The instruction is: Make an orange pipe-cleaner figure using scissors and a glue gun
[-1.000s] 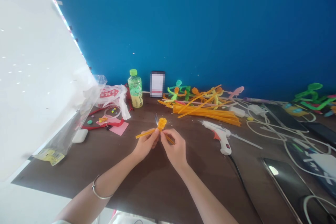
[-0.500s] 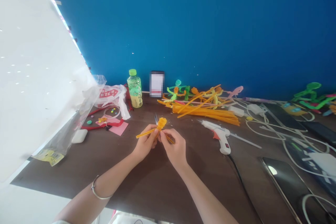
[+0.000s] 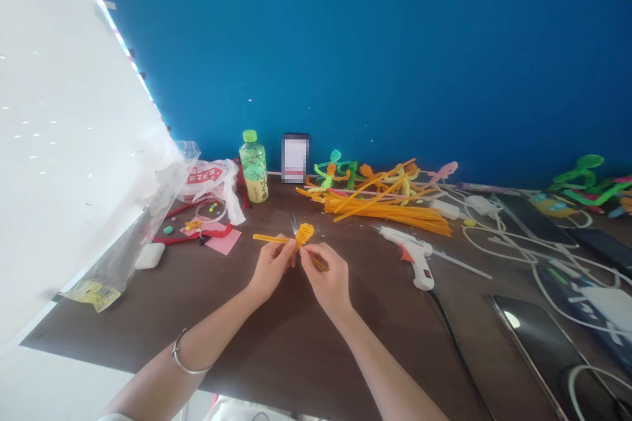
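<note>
Between my two hands is an orange pipe cleaner figure (image 3: pixel 305 233) with a coiled, rounded top and straight ends sticking out to the left and lower right. My left hand (image 3: pixel 270 268) pinches it from the left, thumb on top. From the other side, my right hand (image 3: pixel 326 274) grips it low down between thumb and fingertips. Pointed metal blades, apparently of scissors (image 3: pixel 294 222), show just behind the figure; their handles are hidden by it and my hands. A bundle of orange pipe cleaners (image 3: pixel 390 210) lies beyond my right hand.
A white glue gun (image 3: pixel 417 253) lies right of my hands, its black cord running toward me. A green-capped bottle (image 3: pixel 253 168) and an upright phone (image 3: pixel 295 158) stand by the blue wall. Another phone (image 3: pixel 533 348) and white cables are at right; plastic bags (image 3: pixel 207 181) at left.
The orange figure has tipped slightly, its coiled top a little lower, and its left end now points more level. My hands have shifted only a little and keep their hold.
</note>
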Available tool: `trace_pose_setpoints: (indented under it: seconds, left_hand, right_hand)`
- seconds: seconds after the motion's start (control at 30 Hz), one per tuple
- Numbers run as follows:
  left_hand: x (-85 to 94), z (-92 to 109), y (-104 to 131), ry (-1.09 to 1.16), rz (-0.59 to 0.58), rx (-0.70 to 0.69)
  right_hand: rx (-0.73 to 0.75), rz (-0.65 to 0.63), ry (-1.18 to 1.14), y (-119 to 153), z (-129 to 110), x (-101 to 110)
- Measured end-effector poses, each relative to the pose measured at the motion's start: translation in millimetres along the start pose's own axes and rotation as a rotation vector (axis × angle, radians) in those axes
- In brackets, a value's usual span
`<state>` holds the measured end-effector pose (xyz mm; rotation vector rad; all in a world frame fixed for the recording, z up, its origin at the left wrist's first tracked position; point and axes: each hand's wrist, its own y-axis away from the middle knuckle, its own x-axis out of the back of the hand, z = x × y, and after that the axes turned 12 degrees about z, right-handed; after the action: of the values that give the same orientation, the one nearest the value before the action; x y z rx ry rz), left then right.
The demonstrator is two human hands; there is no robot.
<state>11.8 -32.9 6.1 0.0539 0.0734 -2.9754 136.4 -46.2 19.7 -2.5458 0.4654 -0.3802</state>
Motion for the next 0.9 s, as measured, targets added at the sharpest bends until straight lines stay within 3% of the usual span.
trace_pose_setpoints:
  seconds: [0.33, 0.6, 0.9]
  left_hand:
    - [2.0, 2.9, 0.6, 0.011, 0.063, 0.022]
    - [-0.7, 7.0, 0.5, 0.113, -0.041, 0.169]
    - [-0.9, 6.2, -2.3, 0.135, -0.029, 0.16]
  right_hand:
    - [0.007, -0.034, -0.012, 0.3, -0.4, -0.3]
    - [-0.012, -0.017, -0.016, -1.2, 2.1, 0.8]
    - [-0.037, -0.038, -0.02, -2.0, 3.3, 1.0]
